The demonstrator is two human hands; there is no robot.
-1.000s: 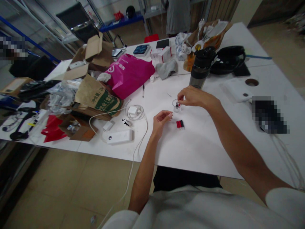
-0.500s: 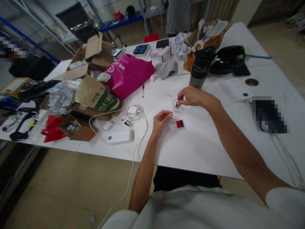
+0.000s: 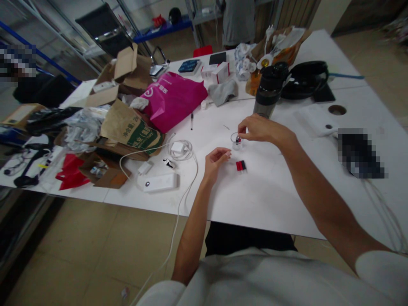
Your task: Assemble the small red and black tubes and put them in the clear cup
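Note:
My right hand is over the table with fingers closed in a pinch at the rim of a small clear round container. Small red and black pieces show inside it, by the fingertips; whether one is pinched is too small to tell. To the left, my left hand has its thumb and fingers pressed together, and what they hold, if anything, cannot be made out. Just right of that hand, several red and black small sticks with pale ends lie side by side. A short thin piece lies behind the container.
A dark-lidded bottle stands behind my right hand. Leftward are a white power bank, a coiled white cable, a pen, a magenta bag and cardboard boxes. A person in grey stands beyond the table.

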